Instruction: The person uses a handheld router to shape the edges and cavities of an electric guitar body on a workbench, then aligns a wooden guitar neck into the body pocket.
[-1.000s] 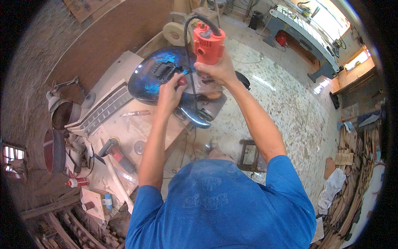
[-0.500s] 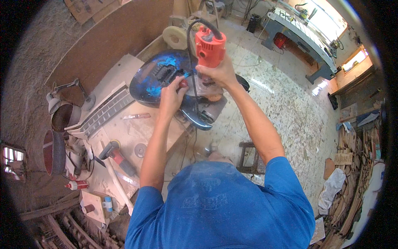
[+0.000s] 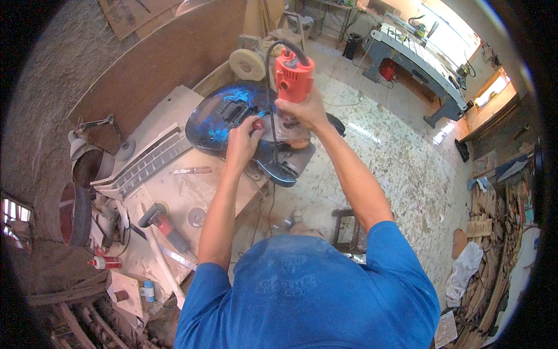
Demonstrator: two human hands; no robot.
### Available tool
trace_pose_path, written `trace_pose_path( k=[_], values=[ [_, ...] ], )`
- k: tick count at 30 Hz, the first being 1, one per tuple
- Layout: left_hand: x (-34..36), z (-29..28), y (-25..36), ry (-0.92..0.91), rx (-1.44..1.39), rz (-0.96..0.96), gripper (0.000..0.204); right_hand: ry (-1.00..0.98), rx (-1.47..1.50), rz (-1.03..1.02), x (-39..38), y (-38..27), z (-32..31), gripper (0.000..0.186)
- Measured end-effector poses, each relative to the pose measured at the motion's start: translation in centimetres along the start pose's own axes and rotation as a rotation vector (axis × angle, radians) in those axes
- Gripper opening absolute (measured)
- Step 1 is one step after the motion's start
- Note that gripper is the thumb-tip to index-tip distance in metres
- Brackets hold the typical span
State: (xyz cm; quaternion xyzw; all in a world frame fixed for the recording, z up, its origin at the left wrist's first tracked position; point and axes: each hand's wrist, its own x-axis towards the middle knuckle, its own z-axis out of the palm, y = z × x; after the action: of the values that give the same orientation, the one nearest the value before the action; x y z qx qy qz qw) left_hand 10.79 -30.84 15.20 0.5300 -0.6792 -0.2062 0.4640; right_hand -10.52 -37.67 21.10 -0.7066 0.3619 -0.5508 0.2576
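Observation:
A black and blue electric guitar body (image 3: pixel 201 123) lies on the workbench, its cavities facing up. Upright on its right part stands a red trim router (image 3: pixel 294 75) with a clear base plate (image 3: pixel 289 134). My right hand (image 3: pixel 308 111) is wrapped round the router's lower housing. With its fingers, my left hand (image 3: pixel 241 144) pinches a small dark red knob (image 3: pixel 258 124) at the side of the base. A black power cord (image 3: pixel 268 70) loops from the router's top and hangs down in front of the guitar body. The router's bit is hidden.
On the dusty workbench (image 3: pixel 185 195) lie a knife (image 3: pixel 192 170), an angle grinder (image 3: pixel 165 227), a disc (image 3: pixel 196 217) and a slotted grey rail (image 3: pixel 154 160). A desk lamp (image 3: pixel 123 145) stands at left. A stool (image 3: pixel 347 230) is below right; wood scraps (image 3: pixel 494 256) line the far right.
The whole view has shifted slightly. Both hands keep their grips, and the router stays at about the same spot on the guitar body.

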Motion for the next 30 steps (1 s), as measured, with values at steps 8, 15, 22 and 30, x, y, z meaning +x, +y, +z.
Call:
trace_pose_path(
  k=[8, 15, 22, 30],
  values=[
    [-0.2, 0.1, -0.4, 0.004, -0.016, -0.002, 0.037, -0.05, 0.079, 0.085, -0.1, 0.4, 0.1, 0.058],
    [-0.9, -1.0, -0.1, -0.007, 0.046, -0.026, 0.035, -0.017, 0.116, 0.039, -0.8, -2.0, 0.7, 0.06],
    [-1.5, -1.4, -0.2, -0.026, 0.036, -0.061, 0.036, -0.018, 0.057, 0.04, -1.1, -2.0, 1.1, 0.057],
    [-2.2, -2.0, 0.3, -0.006, 0.026, -0.068, 0.035, -0.012, 0.123, 0.077, -1.8, -3.4, 1.6, 0.055]
  ],
)
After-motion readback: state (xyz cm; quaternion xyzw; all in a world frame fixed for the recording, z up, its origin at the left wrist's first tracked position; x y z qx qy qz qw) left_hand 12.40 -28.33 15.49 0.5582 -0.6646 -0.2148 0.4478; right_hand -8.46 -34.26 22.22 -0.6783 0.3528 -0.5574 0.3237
